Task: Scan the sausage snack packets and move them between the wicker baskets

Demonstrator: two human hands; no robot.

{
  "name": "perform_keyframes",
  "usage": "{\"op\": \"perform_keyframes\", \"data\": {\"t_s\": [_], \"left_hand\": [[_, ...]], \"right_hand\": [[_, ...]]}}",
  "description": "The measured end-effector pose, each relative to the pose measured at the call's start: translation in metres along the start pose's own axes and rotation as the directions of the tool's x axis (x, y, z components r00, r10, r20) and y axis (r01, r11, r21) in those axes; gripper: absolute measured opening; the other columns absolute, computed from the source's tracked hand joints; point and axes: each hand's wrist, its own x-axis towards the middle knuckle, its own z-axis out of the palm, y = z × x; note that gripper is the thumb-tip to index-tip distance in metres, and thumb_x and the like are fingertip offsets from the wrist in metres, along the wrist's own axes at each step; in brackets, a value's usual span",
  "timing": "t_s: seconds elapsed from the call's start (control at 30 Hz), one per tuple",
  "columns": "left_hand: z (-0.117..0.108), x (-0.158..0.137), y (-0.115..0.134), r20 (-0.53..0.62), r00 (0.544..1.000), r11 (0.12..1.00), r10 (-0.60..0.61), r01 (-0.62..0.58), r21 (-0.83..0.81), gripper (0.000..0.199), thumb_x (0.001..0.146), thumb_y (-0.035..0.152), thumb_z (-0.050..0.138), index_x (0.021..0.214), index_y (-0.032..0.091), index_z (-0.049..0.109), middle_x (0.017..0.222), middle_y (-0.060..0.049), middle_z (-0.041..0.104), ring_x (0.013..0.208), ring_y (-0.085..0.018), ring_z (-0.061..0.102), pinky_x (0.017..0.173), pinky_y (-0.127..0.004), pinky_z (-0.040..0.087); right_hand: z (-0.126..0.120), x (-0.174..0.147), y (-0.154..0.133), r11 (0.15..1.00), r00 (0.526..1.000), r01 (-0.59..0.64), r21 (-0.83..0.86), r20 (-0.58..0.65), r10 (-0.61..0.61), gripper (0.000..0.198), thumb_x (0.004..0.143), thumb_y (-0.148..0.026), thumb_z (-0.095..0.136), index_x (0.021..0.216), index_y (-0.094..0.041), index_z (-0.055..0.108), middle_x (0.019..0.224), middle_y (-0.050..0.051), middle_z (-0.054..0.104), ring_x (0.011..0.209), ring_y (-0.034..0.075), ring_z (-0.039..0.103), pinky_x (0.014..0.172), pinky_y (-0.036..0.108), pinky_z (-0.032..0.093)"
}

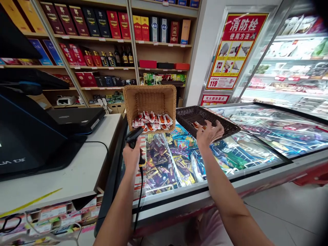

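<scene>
My left hand (132,153) is closed around the handle of a black barcode scanner (133,136), whose cord hangs down. The scanner's head is just in front of a tan wicker basket (130,106), tilted toward me, with several small red-and-white snack packets (151,119) in its bottom. Over a shallow dark brown woven tray (185,119) is my right hand (209,135), its fingers curved, apart and slightly blurred. One snack packet (196,125) shows in the tray beside that hand. Whether the fingers touch it is hard to see.
Beneath both containers lies a glass-topped freezer (189,189) full of packaged ice cream. A white counter (74,171) with a dark checkout machine (30,133) stands at left. Shelves (97,40) of boxed bottles line the back, and a lit refrigerated case (294,58) is at right.
</scene>
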Motion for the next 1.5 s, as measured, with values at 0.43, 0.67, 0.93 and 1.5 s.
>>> {"op": "perform_keyframes", "data": {"t_s": [0.43,0.67,0.93,1.5], "left_hand": [[-0.001,0.001,-0.006,-0.039,0.999,0.995,-0.024,0.02,-0.1,0.049,0.079,0.067,0.069,0.086,0.018,0.066,0.054,0.0,0.06,0.046,-0.019,0.06,0.048,-0.029,0.048],[0.002,-0.007,-0.001,0.023,1.0,0.994,-0.011,0.013,-0.108,0.047,0.08,0.066,0.069,0.08,0.019,0.063,0.052,0.0,0.06,0.044,-0.018,0.059,0.046,-0.027,0.045],[0.008,-0.011,0.001,0.18,0.982,0.997,-0.05,0.059,-0.043,0.043,0.078,0.062,0.072,0.083,0.02,0.061,0.051,0.001,0.06,0.042,-0.018,0.06,0.043,-0.026,0.043],[0.019,-0.028,0.005,0.359,0.932,0.988,0.059,-0.104,0.11,0.056,0.071,0.074,0.072,0.075,0.02,0.059,0.052,0.0,0.061,0.042,-0.017,0.056,0.041,-0.027,0.041]], "right_hand": [[0.12,-0.059,-0.131,0.986,0.668,0.123,-0.113,0.744,0.002,0.045,0.102,-0.035,0.051,0.136,-0.006,0.051,0.117,0.026,0.069,0.112,0.034,0.067,0.095,0.044,0.053],[0.121,-0.061,-0.118,0.978,0.722,0.205,-0.041,0.681,-0.123,0.047,0.096,-0.011,0.045,0.142,-0.011,0.057,0.128,0.025,0.065,0.11,0.032,0.069,0.096,0.042,0.052],[0.079,-0.046,-0.052,0.896,0.738,0.336,0.291,0.509,-0.442,0.036,0.092,-0.021,0.052,0.122,-0.015,0.07,0.114,0.015,0.072,0.105,0.028,0.067,0.095,0.04,0.054],[0.018,-0.055,-0.016,0.866,0.727,0.085,0.494,0.563,-0.392,0.028,0.09,-0.023,0.063,0.115,-0.023,0.075,0.116,0.008,0.076,0.11,0.025,0.069,0.104,0.042,0.053]]}}
